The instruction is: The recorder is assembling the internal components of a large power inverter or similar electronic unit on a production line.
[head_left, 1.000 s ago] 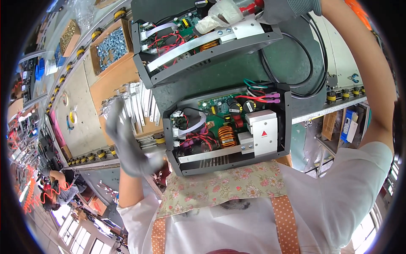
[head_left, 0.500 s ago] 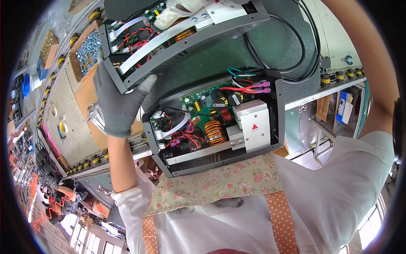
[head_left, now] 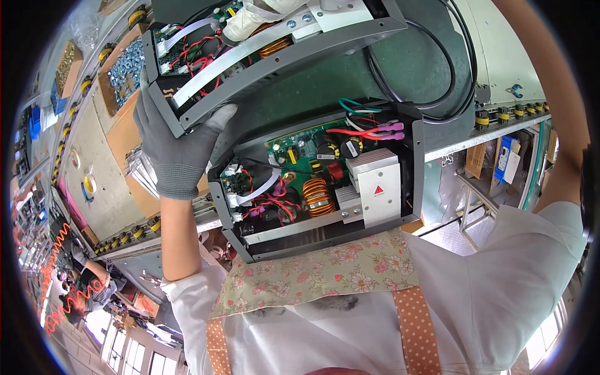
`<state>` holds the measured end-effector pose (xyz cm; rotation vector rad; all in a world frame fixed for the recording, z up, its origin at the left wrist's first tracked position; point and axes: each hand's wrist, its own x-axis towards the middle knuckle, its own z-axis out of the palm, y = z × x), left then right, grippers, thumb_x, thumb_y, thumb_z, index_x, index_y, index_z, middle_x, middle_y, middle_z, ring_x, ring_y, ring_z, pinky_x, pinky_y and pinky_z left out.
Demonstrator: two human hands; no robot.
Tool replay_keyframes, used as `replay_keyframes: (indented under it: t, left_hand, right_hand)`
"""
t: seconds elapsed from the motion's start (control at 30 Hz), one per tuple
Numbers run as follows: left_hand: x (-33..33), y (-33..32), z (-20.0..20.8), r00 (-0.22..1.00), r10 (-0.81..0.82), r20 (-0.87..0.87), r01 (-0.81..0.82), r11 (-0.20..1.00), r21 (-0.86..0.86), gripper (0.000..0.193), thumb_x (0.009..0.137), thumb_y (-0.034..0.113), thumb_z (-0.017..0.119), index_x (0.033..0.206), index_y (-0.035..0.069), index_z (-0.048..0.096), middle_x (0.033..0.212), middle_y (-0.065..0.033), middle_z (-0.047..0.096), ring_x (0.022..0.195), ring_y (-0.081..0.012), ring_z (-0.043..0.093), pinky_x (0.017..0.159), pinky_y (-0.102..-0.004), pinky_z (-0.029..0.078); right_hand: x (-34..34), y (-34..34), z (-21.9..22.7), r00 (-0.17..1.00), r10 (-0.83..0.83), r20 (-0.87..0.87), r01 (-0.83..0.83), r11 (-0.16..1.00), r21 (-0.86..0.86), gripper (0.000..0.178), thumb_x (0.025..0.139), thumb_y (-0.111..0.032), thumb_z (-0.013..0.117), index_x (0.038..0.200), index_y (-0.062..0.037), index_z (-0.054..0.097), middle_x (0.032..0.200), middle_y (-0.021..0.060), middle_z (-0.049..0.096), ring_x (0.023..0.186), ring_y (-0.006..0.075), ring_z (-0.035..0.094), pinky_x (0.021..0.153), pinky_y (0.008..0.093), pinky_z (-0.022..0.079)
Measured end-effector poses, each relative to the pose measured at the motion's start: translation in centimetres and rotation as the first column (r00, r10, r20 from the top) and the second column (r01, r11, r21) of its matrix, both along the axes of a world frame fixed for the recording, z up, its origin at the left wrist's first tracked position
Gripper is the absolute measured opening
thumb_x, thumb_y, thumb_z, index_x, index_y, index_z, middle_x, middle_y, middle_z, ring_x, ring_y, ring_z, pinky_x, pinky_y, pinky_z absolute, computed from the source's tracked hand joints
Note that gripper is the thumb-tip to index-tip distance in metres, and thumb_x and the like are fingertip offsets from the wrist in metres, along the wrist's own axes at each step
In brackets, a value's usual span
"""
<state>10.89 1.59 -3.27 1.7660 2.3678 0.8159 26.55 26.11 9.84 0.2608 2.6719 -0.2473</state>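
My left hand (head_left: 178, 147), in a grey knit glove with pale fingertips, grips the near left corner of a dark metal case (head_left: 294, 57). Its thumb presses the near wall and its fingers wrap the left end. This case is open and tilted, showing wires, a copper coil and a silver bar. A wrinkled white thing (head_left: 253, 22) lies over its parts; I cannot tell what it is. My right arm (head_left: 562, 125) reaches up past the top edge, its hand outside the picture. Nearer me rests a second open case (head_left: 331, 240) with a circuit board (head_left: 300, 144) and coil (head_left: 317, 197).
A box of silvery screws (head_left: 127, 69) and another of brass-coloured pieces (head_left: 66, 67) stand at the left. Black cables (head_left: 450, 69) loop at the right on the green work surface (head_left: 312, 87). Roller rails (head_left: 503, 115) edge the bench. Another person (head_left: 94, 287) is at the far lower left.
The far case has shifted slightly, its left end a little up and left, with my left hand still gripping its corner. The near case appears almost unchanged.
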Motion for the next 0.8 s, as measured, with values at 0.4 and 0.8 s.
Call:
replay_keyframes:
  t: [0.4, 0.8]
  left_hand:
    - [-0.5, 0.2, -0.3, 0.949, -0.017, -0.314, 0.033, 0.998, 0.046, 0.104, 0.057, 0.067, 0.08, 0.125, -0.006, 0.05, 0.126, -0.026, 0.055, 0.107, -0.0412, 0.055, 0.091, -0.0478, 0.045]
    - [-0.3, 0.3, 0.1, 0.966, 0.025, -0.258, -0.023, 1.0, 0.01, 0.098, 0.052, 0.062, 0.084, 0.117, -0.004, 0.051, 0.119, -0.0234, 0.055, 0.107, -0.0412, 0.053, 0.091, -0.0495, 0.043]
  right_hand:
    - [-0.8, 0.0, -0.2, 0.999, -0.022, 0.044, 0.022, 1.0, 0.006, 0.039, 0.064, -0.026, 0.077, 0.089, 0.0031, 0.071, 0.079, 0.0163, 0.068, 0.069, 0.0265, 0.062, 0.064, 0.0368, 0.049]
    - [-0.4, 1.0, 0.3, 0.994, 0.103, 0.027, -0.1, 0.99, -0.099, 0.054, 0.062, -0.03, 0.077, 0.107, -0.0002, 0.069, 0.094, 0.0183, 0.07, 0.087, 0.0318, 0.065, 0.078, 0.0392, 0.05]
